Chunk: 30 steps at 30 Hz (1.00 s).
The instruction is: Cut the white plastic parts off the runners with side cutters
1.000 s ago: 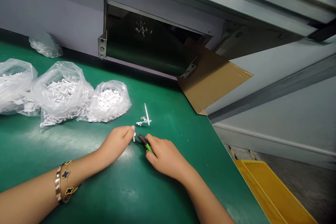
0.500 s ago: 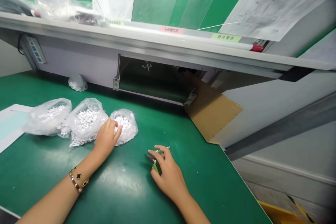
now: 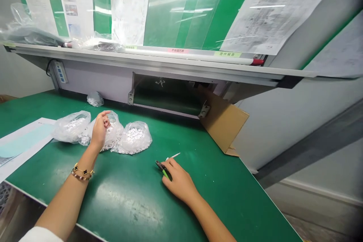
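The right hand's grip [image 3: 180,181] is clenched on one pair of green-handled cutters [image 3: 163,170], palm down on the green bench [image 3: 127,200], with one white plastic stick [image 3: 173,155] just beyond the fingertips. The left hand [image 3: 100,130] is raised, fingers curled, over three bulging plastic bags [image 3: 114,135] of white parts; whether it holds anything, I cannot tell. A fourth, smaller bag [image 3: 95,99] sits by the wall.

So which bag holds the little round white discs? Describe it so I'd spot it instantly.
On the green-topped workbench, three clear plastic bags sit in a row. The rightmost bag is packed with round white discs, unlike the middle bag, whose branching white plastic parts sit behind the person's raised left hand.
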Motion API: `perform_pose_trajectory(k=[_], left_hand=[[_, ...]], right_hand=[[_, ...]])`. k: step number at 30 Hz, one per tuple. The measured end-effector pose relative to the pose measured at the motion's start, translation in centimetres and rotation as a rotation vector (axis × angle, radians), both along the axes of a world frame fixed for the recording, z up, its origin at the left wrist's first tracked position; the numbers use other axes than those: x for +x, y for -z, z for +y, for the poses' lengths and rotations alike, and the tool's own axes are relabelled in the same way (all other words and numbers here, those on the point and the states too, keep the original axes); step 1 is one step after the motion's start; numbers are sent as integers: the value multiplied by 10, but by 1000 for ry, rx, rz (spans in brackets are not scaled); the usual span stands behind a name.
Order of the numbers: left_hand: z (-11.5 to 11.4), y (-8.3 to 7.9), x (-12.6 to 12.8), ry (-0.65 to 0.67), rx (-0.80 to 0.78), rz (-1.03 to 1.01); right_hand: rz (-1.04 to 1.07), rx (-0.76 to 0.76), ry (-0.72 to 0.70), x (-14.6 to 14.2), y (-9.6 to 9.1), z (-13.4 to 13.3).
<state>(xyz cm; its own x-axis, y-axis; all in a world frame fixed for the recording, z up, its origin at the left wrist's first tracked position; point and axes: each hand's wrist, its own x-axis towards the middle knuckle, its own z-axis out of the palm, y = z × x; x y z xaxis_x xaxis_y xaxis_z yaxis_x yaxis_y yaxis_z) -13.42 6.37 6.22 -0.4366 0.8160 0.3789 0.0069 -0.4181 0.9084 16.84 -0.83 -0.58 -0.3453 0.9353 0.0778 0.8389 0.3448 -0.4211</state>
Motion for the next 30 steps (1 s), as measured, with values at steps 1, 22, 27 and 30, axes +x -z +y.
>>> perform_pose_trajectory(k=[1,22,27,30], left_hand=[[-3,-4,4,78,4,-49],[14,9,55,440,-486,-93],[20,-3,27,240,-314,57],[18,-16,-21,-18,-169,168]], right_hand=[[5,3,-6,1,1,0],[16,71,-125,8,-8,-3],[14,83,-124,8,-7,-3],[10,88,-132,9,-5,-2]])
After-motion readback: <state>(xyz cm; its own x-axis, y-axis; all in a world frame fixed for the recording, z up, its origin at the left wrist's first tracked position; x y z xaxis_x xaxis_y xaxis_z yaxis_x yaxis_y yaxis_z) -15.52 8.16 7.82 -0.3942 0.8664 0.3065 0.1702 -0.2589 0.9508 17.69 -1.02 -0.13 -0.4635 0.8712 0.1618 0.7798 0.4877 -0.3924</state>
